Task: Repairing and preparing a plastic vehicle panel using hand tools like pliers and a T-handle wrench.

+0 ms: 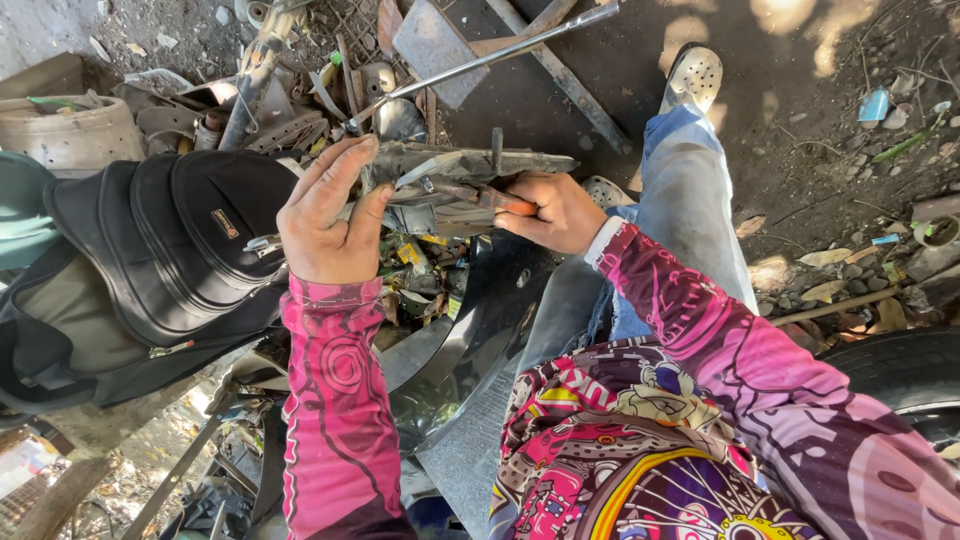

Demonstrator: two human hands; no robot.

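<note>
My left hand (330, 215) grips the left end of a dirty grey metal engine part (455, 180), thumb on top and fingers wrapped under it. My right hand (550, 212) is closed around an orange-handled tool (510, 206) whose tip presses against the part's right side. The tool's shaft is mostly hidden by the part and my fingers. Both arms wear pink patterned sleeves. A thin bolt (496, 145) sticks up from the top of the part.
A black bag (170, 250) lies at the left. Scrap metal, a long steel rod (480, 60) and a pale bucket (70, 135) sit at the back. My jeans leg (690, 210) and perforated shoe (692, 78) stretch over dirt ground; a tyre (900, 375) is at the right.
</note>
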